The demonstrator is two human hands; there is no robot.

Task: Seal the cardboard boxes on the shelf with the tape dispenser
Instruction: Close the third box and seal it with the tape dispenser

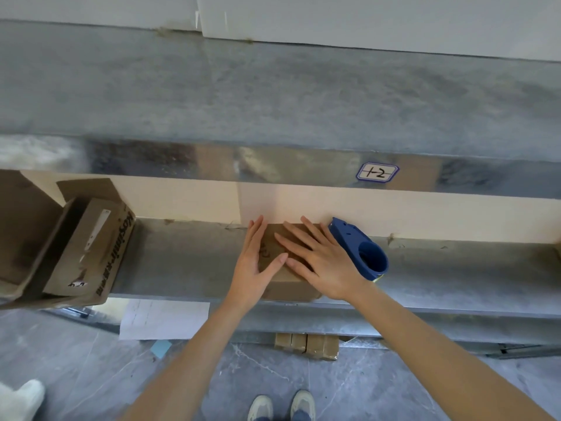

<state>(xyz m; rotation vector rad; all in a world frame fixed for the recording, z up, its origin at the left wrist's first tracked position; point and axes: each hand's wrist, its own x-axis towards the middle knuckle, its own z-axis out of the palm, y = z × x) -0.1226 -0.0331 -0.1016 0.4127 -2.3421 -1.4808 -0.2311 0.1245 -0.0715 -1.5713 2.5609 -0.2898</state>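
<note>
You are pressing your left hand (255,268) and right hand (321,262), fingers flat and gripping nothing, on the cardboard box (282,281) at the shelf's (182,259) front edge; the blue tape dispenser (361,250) is lying just beside your right fingers, under the label (377,172) reading "1-2".

left hand (255,262), right hand (321,262) flat on box (285,284) | blue dispenser (361,247) beside, maybe touching

Two cardboard boxes (282,262) (88,238) (one open), one tape dispenser (361,250), two hands (258,262) (324,262).

Most of the small brown cardboard box (280,276) top is covered by two flat hands, its handwritten marking left unreadable, while the large open cardboard carton (60,241) is cut by the left edge.
</note>
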